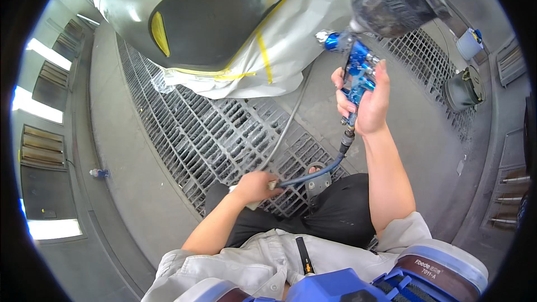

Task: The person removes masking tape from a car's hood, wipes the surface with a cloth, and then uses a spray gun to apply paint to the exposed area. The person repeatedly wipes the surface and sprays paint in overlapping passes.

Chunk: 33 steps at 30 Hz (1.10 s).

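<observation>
My right hand (373, 104) is raised at the right, its fingers wrapped round the grip of a blue spray gun (364, 60). A dark, paint-smeared cup (398, 1) sits on top of the gun. From the grip's lower end a blue-grey air hose (313, 177) curves down to my left hand (254, 187). That hand is closed round the hose above my lap, with a whitish cloth-like piece (273, 185) at the fingers. Ahead is a dark grey car body panel (218, 19), edged with yellow tape and white masking film (293, 64). The gun's nozzle is near the film.
Metal floor grating (184, 117) runs under the car, with grey floor beside it. A lidded bucket (465, 88) and a white pail (469, 43) stand at the right. A small bottle (99, 173) lies by the left wall. The hose trails on toward the car.
</observation>
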Motion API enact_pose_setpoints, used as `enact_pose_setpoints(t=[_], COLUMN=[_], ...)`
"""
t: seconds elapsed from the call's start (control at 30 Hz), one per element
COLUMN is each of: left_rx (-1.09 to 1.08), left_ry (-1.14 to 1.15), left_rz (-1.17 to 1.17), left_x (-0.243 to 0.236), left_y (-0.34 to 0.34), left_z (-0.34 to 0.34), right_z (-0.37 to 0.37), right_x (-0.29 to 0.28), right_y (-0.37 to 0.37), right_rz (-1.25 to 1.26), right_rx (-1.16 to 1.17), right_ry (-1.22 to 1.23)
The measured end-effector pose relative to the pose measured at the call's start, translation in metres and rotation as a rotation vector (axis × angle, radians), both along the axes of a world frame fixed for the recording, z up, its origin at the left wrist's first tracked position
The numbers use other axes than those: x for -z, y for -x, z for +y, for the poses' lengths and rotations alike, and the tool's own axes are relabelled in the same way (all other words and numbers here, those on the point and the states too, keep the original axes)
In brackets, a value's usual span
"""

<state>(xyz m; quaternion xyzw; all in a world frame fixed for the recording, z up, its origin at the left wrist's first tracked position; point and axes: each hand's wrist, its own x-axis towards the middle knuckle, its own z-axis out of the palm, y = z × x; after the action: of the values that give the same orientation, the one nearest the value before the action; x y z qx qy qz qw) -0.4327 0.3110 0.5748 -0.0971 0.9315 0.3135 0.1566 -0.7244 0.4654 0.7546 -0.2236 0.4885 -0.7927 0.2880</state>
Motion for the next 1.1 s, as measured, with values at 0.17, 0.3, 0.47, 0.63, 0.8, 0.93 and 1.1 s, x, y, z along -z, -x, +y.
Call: enact_pose_setpoints(t=[0.17, 0.3, 0.47, 0.63, 0.8, 0.93, 1.1], left_rx=[-0.199, -0.212, -0.108, -0.154, -0.204, -0.186, -0.102], left_ry=[0.101, 0.147, 0.11, 0.056, 0.108, 0.082, 0.009], left_rz=[-0.034, 0.135, 0.139, 0.239, 0.17, 0.196, 0.303], left_x=[-0.009, -0.039, -0.058, -0.057, -0.061, -0.067, -0.073], left_y=[-0.045, -0.072, -0.083, -0.078, -0.067, -0.063, -0.053], left_z=[-0.037, -0.062, -0.055, -0.034, -0.03, -0.03, -0.01], right_z=[0.005, -0.011, -0.019, -0.013, -0.008, -0.008, -0.001], right_x=[-0.019, -0.026, -0.038, -0.052, -0.055, -0.062, -0.085], right_y=[-0.027, -0.044, -0.052, -0.047, -0.049, -0.044, -0.007], right_rz=[-0.02, 0.019, -0.101, 0.043, 0.172, 0.027, -0.034], right_rx=[0.13, 0.111, -0.212, -0.028, 0.225, 0.057, -0.241], right_ry=[0.053, 0.039, 0.042, 0.002, -0.025, -0.02, 0.131])
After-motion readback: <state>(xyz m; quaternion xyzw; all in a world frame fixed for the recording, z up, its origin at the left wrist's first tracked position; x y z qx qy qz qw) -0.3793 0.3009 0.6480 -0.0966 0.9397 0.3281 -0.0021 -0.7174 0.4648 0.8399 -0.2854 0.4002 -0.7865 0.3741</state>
